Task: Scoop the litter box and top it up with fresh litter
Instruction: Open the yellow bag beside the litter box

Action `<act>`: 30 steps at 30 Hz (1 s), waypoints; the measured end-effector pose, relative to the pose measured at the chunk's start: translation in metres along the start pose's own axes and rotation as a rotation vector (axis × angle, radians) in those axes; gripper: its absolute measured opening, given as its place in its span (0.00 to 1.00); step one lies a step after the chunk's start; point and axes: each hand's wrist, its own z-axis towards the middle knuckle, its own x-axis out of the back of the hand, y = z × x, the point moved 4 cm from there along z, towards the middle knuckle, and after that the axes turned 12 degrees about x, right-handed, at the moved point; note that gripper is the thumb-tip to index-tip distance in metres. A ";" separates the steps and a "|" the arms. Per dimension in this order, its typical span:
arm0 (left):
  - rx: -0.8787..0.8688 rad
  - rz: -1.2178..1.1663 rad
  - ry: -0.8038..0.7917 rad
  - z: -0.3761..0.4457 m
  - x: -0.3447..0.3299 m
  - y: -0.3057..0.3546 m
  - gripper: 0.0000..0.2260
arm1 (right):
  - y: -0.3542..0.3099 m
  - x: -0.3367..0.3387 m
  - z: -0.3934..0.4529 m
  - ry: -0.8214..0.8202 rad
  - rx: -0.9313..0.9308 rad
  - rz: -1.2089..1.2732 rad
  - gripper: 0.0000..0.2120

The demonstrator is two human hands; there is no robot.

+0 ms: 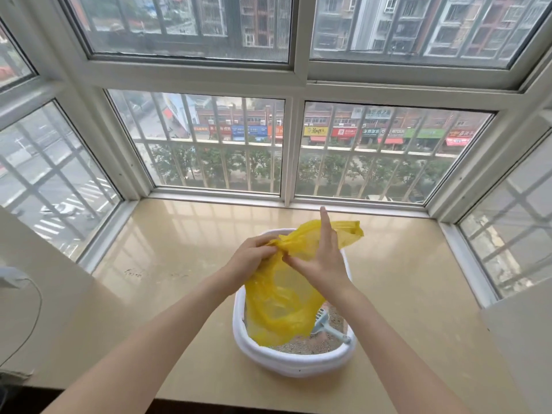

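yellow plastic bag [280,306] covers most of the litter box [286,358] interior, hiding part of the scoop [327,325] head.

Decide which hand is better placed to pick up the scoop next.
Probably the right hand: the scoop lies on the right side of the litter box, while the left hand grips the yellow bag.

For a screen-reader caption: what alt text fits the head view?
Two hands, left hand and right hand, hold a yellow plastic bag above a white litter box on a windowsill; a pale scoop lies in the litter.
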 end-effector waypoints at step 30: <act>-0.050 0.722 0.527 0.006 0.037 -0.045 0.05 | 0.006 -0.017 0.013 -0.144 0.412 -0.316 0.12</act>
